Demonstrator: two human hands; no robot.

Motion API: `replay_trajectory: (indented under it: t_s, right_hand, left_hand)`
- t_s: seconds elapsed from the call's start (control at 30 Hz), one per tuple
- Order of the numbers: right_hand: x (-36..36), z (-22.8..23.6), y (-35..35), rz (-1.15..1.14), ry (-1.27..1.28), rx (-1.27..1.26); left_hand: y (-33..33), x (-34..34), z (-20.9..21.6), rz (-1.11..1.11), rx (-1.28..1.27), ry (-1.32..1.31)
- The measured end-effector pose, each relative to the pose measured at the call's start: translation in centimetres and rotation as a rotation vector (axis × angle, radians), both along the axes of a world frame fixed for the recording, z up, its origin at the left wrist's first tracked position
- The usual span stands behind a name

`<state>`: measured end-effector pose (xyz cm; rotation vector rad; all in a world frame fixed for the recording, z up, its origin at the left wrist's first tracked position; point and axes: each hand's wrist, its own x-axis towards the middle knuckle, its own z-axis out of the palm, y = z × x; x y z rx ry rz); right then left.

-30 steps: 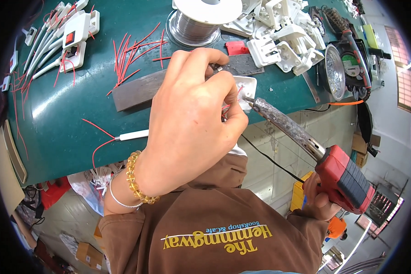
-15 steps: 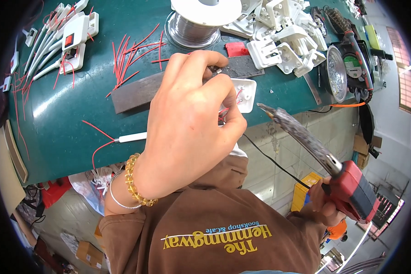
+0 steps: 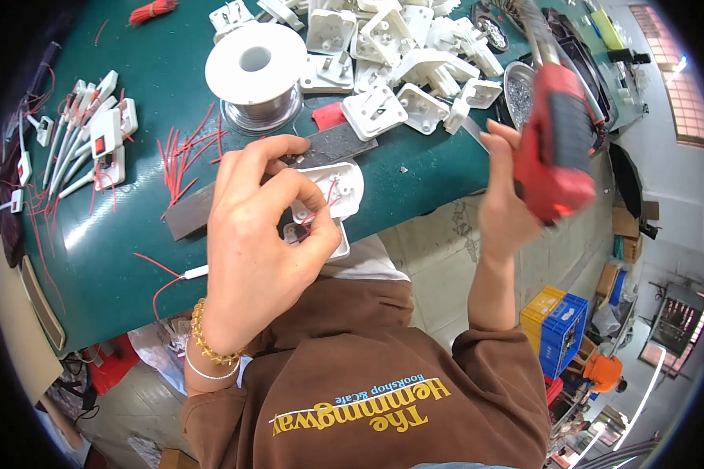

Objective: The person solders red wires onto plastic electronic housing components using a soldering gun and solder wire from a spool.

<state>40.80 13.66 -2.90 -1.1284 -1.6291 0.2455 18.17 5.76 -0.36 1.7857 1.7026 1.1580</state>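
My left hand (image 3: 262, 223) is over an open white plastic plug housing (image 3: 350, 190) at the table's near edge. Its thumb and a finger are pinched together beside red wires (image 3: 330, 191) in the housing; what lies between the fingertips is hidden. The index finger stretches to a dark flat bar (image 3: 189, 215) behind. A white cable (image 3: 197, 272) with two split red leads passes under this hand. My right hand (image 3: 504, 203) is raised at the right, holding a soldering iron (image 3: 555, 137) by its red and black handle. The iron's metal barrel points up and away, its tip out of sight.
A solder wire spool (image 3: 256, 66) stands behind my left hand. White plug parts (image 3: 422, 66) are heaped at the back, beside a round metal dish (image 3: 518, 94). Loose red wires (image 3: 184, 156) and switch cables (image 3: 86, 137) lie to the left. Crates (image 3: 555, 328) stand on the floor.
My right hand has lifted the soldering iron up and away, turning its barrel from the housing toward the back. The view has shifted, so the bench appears further left. My left hand remains by the housing.
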Motion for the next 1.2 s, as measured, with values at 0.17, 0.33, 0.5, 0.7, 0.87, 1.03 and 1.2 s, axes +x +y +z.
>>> replay_trajectory:
  t_s: [0.17,0.33,0.5,0.7,0.87,1.03,1.2]
  right_hand:
    - [-1.7,-0.8,1.5,-0.088,-0.192,0.144]
    - [-0.7,-1.1,1.0,-0.168,0.109,0.014]
    - [-1.3,2.4,-3.2,-0.106,0.324,-0.159]
    - [-3.5,2.1,-4.9,0.138,0.453,-0.189]
    - [-5.2,1.2,-5.4,0.391,0.108,-0.150]
    - [-6.3,1.5,-4.9,0.403,0.249,-0.128]
    - [-6.3,1.1,-5.0,0.339,0.281,-0.189]
  left_hand:
    - [0.1,0.0,-0.2,-0.020,0.018,-0.015]
    - [-0.4,-1.0,-0.4,-0.108,-0.006,0.023]
    - [-2.6,-0.4,0.3,-0.173,-0.003,0.184]
    - [-2.1,-0.9,-0.5,-0.120,0.056,0.061]
    - [-2.5,-1.0,-0.1,-0.063,0.109,-0.071]
    - [-2.0,0.4,-1.0,-0.030,0.093,0.252]
    - [-2.1,-1.3,1.6,0.122,0.196,0.039]
